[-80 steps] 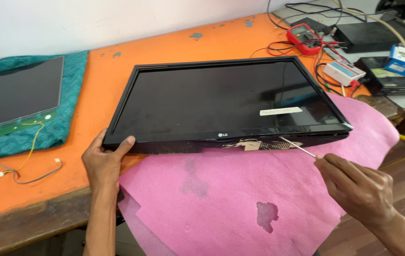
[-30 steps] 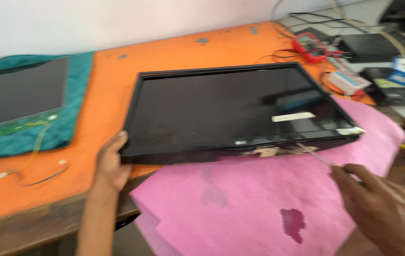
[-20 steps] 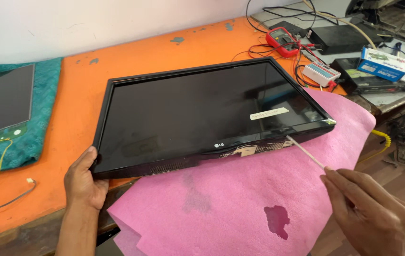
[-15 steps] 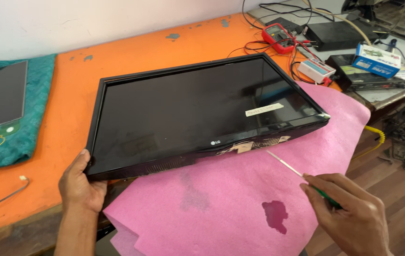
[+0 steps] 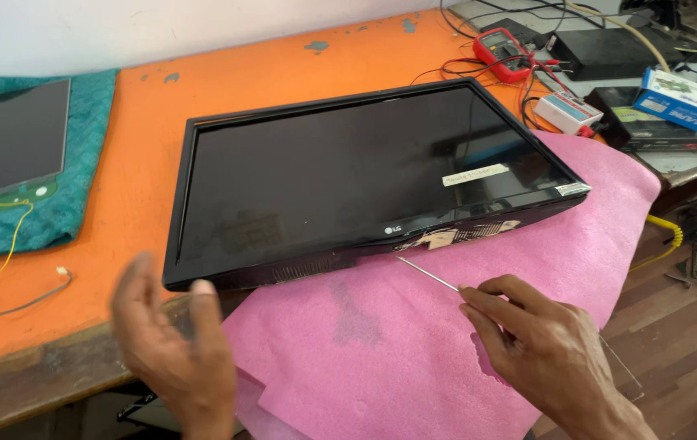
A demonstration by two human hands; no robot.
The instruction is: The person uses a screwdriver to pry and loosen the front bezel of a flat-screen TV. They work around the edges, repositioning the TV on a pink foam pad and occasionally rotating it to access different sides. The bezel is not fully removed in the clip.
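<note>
Two hands (image 5: 173,346) show in the head view, low in the frame. At 7 o'clock the left one is blurred, lifted off the table (image 5: 145,114) with fingers spread open, holding nothing; it is just off the near left corner of the monitor (image 5: 348,175) and not touching it. At 5 o'clock the right hand (image 5: 540,350) is closed around a thin screwdriver (image 5: 427,275), its metal shaft pointing toward 10 o'clock. The tip sits just under the monitor's lower edge, near the torn patch of tape beside the middle of that edge; whether it touches cannot be told.

The monitor lies screen up, skewed, its right end toward 2 o'clock. Its left part rests on the orange table, its right part on a pink foam sheet (image 5: 414,358) that drapes over the table's near edge. Bare foam lies between the two hands and below the monitor's front edge. At 9 o'clock a second panel (image 5: 6,138) lies on a green cloth (image 5: 79,155), well apart from the monitor, with loose wires (image 5: 14,277) trailing toward the table edge. At 1 o'clock a red meter (image 5: 505,50) and small boxes (image 5: 679,98) crowd the far right corner, near the monitor's top right corner.
</note>
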